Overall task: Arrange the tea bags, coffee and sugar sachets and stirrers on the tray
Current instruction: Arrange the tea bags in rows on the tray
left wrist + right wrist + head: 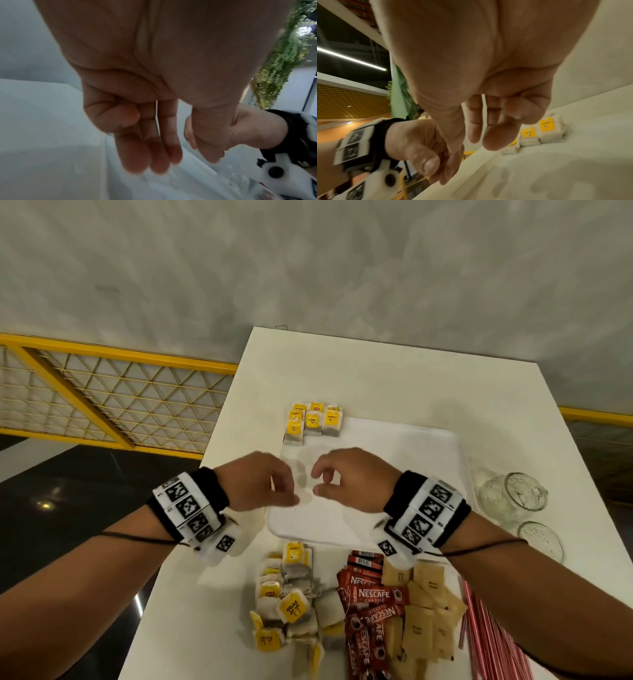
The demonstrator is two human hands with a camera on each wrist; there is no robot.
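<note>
A white tray (394, 474) lies in the middle of the table, with several yellow-tagged tea bags (313, 422) set in rows at its far left corner; the right wrist view shows these tea bags (546, 129) too. My left hand (277, 484) and right hand (325, 484) hover close together over the tray's near left part, fingers loosely curled and holding nothing. Near the front edge lie a loose pile of tea bags (291, 604), red coffee sachets (370, 604), brown sugar sachets (424, 611) and pink stirrers (486, 638).
Two glass cups (513, 494) (541, 539) stand right of the tray. The white table (342, 371) ends just left of the tray and piles, with dark floor below. A yellow mesh railing (120, 392) runs behind on the left.
</note>
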